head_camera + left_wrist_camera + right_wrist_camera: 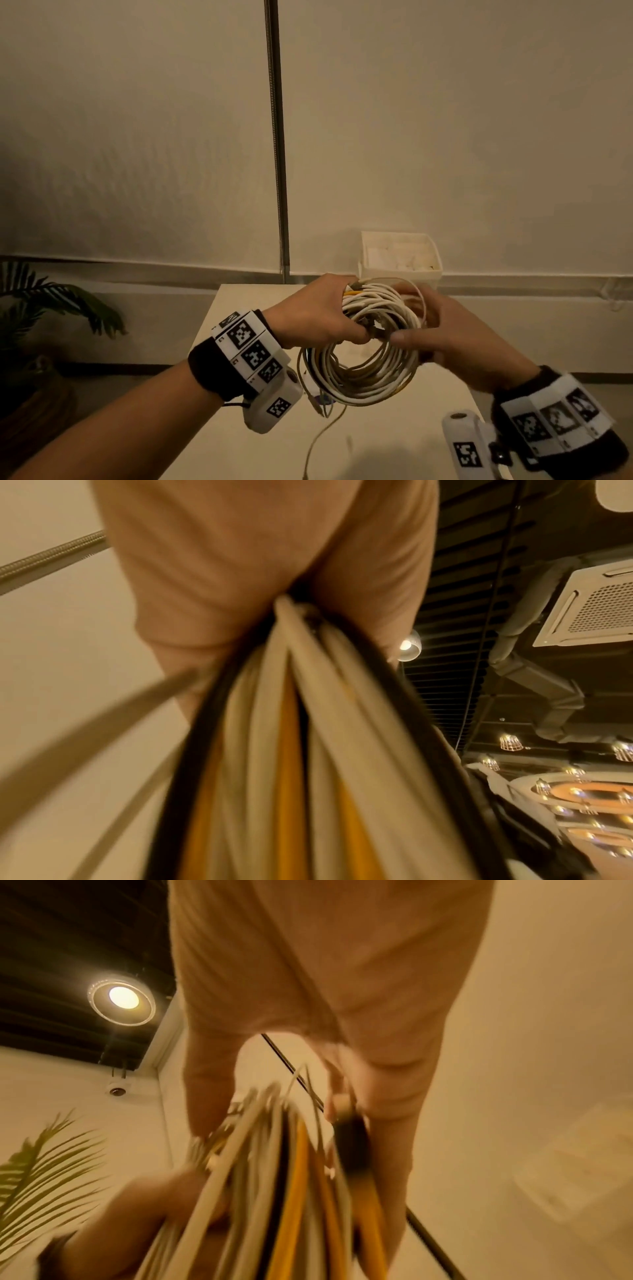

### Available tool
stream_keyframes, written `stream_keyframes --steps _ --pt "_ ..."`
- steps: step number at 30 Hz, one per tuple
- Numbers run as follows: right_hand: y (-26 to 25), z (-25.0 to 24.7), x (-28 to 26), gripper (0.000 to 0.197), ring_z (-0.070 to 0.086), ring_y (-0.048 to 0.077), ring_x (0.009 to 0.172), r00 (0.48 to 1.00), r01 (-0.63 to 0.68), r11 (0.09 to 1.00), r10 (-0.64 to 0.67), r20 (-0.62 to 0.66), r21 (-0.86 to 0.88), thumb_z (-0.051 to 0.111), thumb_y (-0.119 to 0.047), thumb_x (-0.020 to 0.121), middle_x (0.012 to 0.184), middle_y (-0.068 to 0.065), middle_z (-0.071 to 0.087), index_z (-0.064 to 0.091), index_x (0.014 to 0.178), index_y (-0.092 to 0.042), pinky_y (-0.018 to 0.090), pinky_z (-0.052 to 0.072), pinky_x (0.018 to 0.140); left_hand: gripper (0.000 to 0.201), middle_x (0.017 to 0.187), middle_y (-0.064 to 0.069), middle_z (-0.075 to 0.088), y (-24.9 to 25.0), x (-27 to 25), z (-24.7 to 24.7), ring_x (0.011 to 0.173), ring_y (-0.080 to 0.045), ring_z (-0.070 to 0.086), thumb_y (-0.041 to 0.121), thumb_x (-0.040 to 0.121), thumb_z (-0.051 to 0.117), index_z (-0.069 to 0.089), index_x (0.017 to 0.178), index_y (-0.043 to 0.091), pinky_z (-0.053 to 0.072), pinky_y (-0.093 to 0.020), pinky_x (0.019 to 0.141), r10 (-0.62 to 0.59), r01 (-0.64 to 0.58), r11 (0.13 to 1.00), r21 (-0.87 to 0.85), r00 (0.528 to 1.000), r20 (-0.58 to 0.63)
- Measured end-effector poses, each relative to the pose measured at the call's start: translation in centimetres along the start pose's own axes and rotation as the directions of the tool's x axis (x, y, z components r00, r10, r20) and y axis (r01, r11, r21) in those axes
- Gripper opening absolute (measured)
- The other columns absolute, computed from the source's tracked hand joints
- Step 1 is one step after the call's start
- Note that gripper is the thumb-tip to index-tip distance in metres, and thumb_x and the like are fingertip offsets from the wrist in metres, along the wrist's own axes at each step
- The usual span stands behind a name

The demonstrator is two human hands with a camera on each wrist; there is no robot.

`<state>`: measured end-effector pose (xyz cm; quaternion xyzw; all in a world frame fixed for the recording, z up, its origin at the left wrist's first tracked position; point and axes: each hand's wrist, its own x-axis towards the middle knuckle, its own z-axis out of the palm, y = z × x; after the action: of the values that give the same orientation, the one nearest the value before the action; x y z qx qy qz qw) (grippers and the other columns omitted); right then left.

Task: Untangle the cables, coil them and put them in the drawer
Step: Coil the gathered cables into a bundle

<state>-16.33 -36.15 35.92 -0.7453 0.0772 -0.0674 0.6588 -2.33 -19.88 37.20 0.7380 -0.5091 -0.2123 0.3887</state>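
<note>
Gripping a coil of cables (370,346) at lower centre of the head view, the left hand (315,315) has its fingers curled round the coil's upper left part, thumb beneath. The right hand (455,339) holds the coil's right side, its thumb on the front; its fingers are partly hidden behind the loops. The coil hangs in the air above a pale table (394,442), with a loose strand trailing down. A white bin (400,257) stands behind, a plant (51,301) at left.

From the left wrist, white, yellow and black strands (294,750) run out of the clenched left hand (260,569).

From the right wrist, blurred, the right hand (325,988) pinches the strands (291,1191) between thumb and fingers.
</note>
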Motion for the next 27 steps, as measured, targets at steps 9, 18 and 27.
stream_keyframes --steps 9,18,27 --pt "-3.3 0.4 0.8 0.104 0.039 0.015 0.13 0.991 0.1 0.409 -0.123 0.054 -0.907 0.082 -0.045 0.059 0.148 -0.004 0.026 0.024 0.145 -0.032 0.028 0.046 0.099 0.04 0.096 0.0 0.07 1.1 0.3 -0.1 0.085 -0.015 0.068 0.02 0.073 0.08 0.061 0.108 0.017 0.058 -0.042 0.08 0.0 -0.006 0.969 0.245 1.0 0.022" --pt "-1.9 3.4 1.2 0.05 0.061 0.001 0.101 0.904 0.37 0.527 -0.394 0.166 -0.765 0.071 -0.031 0.075 0.112 -0.016 0.064 0.054 0.122 -0.03 0.013 0.047 0.086 0.056 0.112 0.003 0.068 1.3 -0.6 0.0 0.099 -0.011 0.065 0.022 0.071 0.082 0.058 0.122 0.018 0.054 -0.031 0.089 0.104 -0.094 0.939 0.33 0.994 -0.014" --pt "0.5 3.8 0.0 0.067 0.051 -0.014 0.097 0.866 0.414 0.503 -0.473 0.16 -0.759 0.075 -0.015 0.076 0.112 -0.02 0.055 0.04 0.129 -0.037 0.002 0.04 0.084 0.07 0.103 0.002 0.063 0.4 -1.2 0.4 0.084 -0.009 0.066 0.018 0.071 0.083 0.035 0.122 0.021 0.058 -0.022 0.072 -0.032 0.028 0.974 0.227 0.999 0.012"
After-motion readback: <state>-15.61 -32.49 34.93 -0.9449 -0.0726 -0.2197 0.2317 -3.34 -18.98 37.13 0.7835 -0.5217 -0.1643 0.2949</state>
